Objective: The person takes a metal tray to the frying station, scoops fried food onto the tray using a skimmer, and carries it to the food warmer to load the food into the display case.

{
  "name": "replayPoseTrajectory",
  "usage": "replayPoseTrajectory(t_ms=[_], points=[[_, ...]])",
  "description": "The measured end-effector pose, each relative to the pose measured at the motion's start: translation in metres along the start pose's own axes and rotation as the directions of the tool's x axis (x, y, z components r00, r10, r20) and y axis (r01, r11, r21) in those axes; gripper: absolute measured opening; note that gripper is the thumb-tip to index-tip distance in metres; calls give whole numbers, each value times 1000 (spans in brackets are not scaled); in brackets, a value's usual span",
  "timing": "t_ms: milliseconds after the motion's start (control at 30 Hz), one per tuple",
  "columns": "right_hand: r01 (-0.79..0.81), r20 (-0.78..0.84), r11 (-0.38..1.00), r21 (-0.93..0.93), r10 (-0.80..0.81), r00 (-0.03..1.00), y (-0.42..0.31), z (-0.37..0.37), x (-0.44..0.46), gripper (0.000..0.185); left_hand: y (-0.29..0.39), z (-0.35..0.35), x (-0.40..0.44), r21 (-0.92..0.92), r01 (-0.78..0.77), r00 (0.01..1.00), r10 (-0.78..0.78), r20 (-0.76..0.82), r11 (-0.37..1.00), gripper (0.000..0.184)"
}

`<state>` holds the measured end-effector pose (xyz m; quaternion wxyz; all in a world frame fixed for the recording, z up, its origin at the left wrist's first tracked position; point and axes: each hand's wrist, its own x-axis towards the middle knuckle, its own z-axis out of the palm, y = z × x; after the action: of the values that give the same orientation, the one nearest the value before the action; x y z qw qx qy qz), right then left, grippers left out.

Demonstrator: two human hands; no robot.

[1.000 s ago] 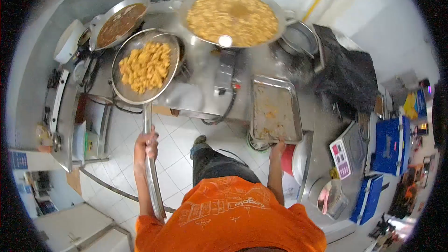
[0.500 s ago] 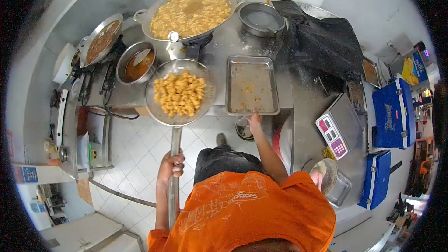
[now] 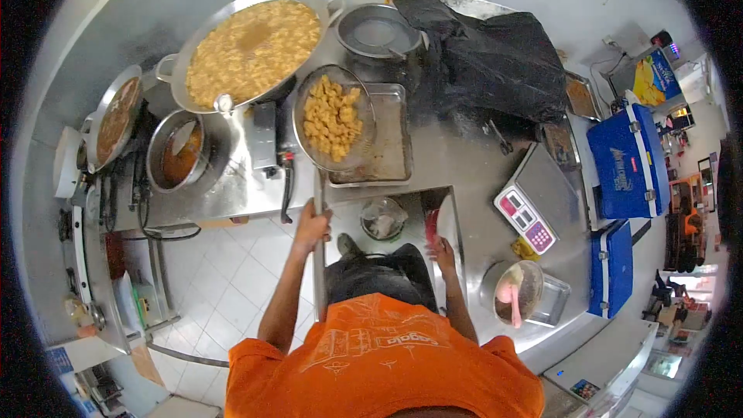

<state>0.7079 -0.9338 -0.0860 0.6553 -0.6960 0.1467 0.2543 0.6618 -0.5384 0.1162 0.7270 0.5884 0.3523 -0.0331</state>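
My left hand [image 3: 311, 228] is wrapped round the long metal handle of a large round strainer [image 3: 362, 138]. Golden-brown fried pieces [image 3: 331, 118] fill its bowl, which is held over the left part of a rectangular metal tray [image 3: 396, 174]. The strainer hides much of this tray; its visible bottom has brownish residue. My right hand [image 3: 441, 255] is off the tray, near the counter's front edge, beside a red thing [image 3: 431, 224] under the counter. Its fingers look loosely apart, with nothing plainly held.
A wide pan of bubbling oil and frying food [image 3: 251, 54] stands at the back left. Nearby are a pot with a ladle [image 3: 179, 153] and another pan [image 3: 118, 122]. A metal basin [image 3: 378, 31], black plastic sheet [image 3: 495, 54], scale [image 3: 526, 213] and blue coolers [image 3: 628, 162] are rightward.
The strainer with the fried pieces has moved right, from beside the tray to over it. My right hand has let go of the tray's front edge and drawn back. The view has shifted.
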Motion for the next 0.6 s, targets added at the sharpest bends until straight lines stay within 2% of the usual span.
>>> replayPoseTrajectory(t_ms=[33, 67, 100, 167, 200, 300, 333, 400, 433, 567, 600], points=[[16, -16, 998, -60, -17, 1000, -6, -5, -14, 40, 7, 2, 0, -3, -3, 1000, 3, 17, 1000, 22], [-3, -27, 999, -32, 2, 1000, -12, -6, -23, 40, 14, 4, 1, -1, -8, 1000, 8, 28, 1000, 22], [-27, -30, 1000, -5, 27, 999, -22, -4, -35, 39, 18, 11, 5, 96, -60, 998, 63, -19, 993, 23], [-39, -4, 995, 92, 40, 999, -23, -2, -37, 40, 19, 25, 11, 134, -100, 990, 112, -83, 986, 26], [-26, 43, 998, 61, 23, 999, -30, -4, -31, 41, 19, 34, 15, 151, -131, 983, 148, -112, 980, 27], [43, 164, 999, 2, -43, 986, -45, -13, -13, 43, 25, 52, 18, 299, -83, 969, 147, -197, 951, 34], [38, 181, 999, -9, -36, 983, -44, -21, -6, 43, 27, 57, 15, 350, -58, 965, 143, -221, 935, 35], [41, 216, 998, -40, -31, 976, -50, -33, 15, 42, 24, 69, 14, 393, -108, 937, 225, -267, 913, 35], [105, 190, 991, -81, -88, 978, -51, -36, 21, 41, 20, 74, 13, 412, -129, 920, 264, -290, 902, 35], [56, 296, 996, -72, -32, 955, -62, -48, 41, 39, -6, 89, 32, 427, -149, 894, 307, -327, 892, 25], [76, 321, 992, -99, -41, 946, -67, -48, 44, 40, -10, 94, 34, 520, -186, 852, 401, -337, 834, 23]])
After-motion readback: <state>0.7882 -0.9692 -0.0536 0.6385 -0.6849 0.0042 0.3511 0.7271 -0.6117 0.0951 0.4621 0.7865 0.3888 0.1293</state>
